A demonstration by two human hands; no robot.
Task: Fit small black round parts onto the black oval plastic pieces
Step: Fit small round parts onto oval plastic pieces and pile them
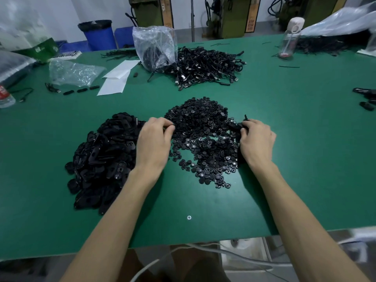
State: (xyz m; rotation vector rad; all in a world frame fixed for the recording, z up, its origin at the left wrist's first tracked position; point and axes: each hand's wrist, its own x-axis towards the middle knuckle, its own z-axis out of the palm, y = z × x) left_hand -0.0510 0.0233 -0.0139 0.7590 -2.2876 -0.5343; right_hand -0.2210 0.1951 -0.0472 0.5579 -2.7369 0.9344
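A heap of black oval plastic pieces [101,157] lies on the green table [305,159] at the left. A heap of small black round parts [201,129] lies in the middle. My left hand [154,143] sits between the two heaps, its fingertips curled at the round parts' left edge and pinching something small and dark. My right hand [256,139] is at the right edge of the round parts and grips a black oval piece [236,126] that sticks out to the left of its fingers.
A pile of black cables [205,66] and a clear plastic bag [156,47] lie at the back middle. White paper sheets [116,78] and another bag [73,72] lie back left. A bottle [289,39] stands back right. The table's front edge runs just below my forearms.
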